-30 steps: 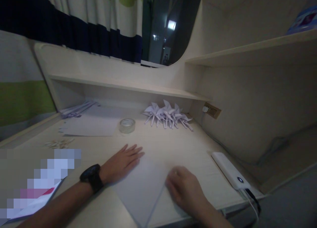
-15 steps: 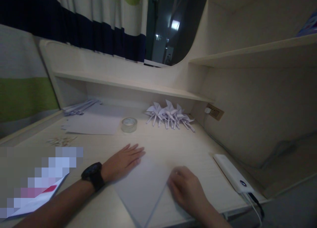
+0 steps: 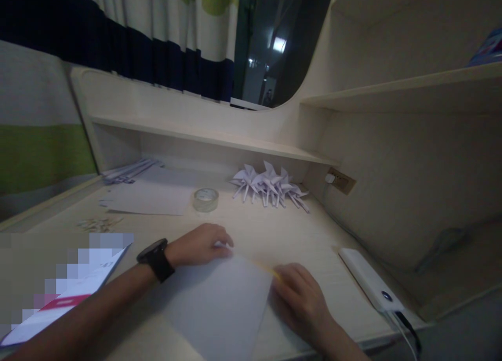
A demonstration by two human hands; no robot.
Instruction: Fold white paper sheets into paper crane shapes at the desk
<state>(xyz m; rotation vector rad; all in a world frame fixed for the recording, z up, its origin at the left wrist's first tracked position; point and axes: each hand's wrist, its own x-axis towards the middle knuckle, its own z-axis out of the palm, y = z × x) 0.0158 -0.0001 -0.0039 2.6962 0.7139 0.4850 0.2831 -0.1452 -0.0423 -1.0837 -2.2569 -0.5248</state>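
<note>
A white sheet of paper [image 3: 219, 303] lies on the desk in front of me, its near part running out of the bottom of the view. At its far left corner my left hand [image 3: 202, 244], with a black watch on the wrist, has curled fingers, and the paper's corner shows between thumb and forefinger. Beside the sheet's right edge, my right hand [image 3: 300, 301] is closed around a thin yellow object [image 3: 276, 273]. Only a short piece of that object sticks out toward the paper; blur and fingers hide its kind.
Several white paper pinwheels [image 3: 270, 185] lie at the back. A roll of clear tape [image 3: 206, 199], paper sheets [image 3: 151, 193], rolled paper sticks [image 3: 131, 171] and small pale pieces [image 3: 98, 225] are to the left. A white power bank [image 3: 368, 280] with cables sits right.
The paper now shows a wider area than the folded, pointed shape before. My left hand's flat fingers have curled at its far corner. The yellow object now shows in my right hand.
</note>
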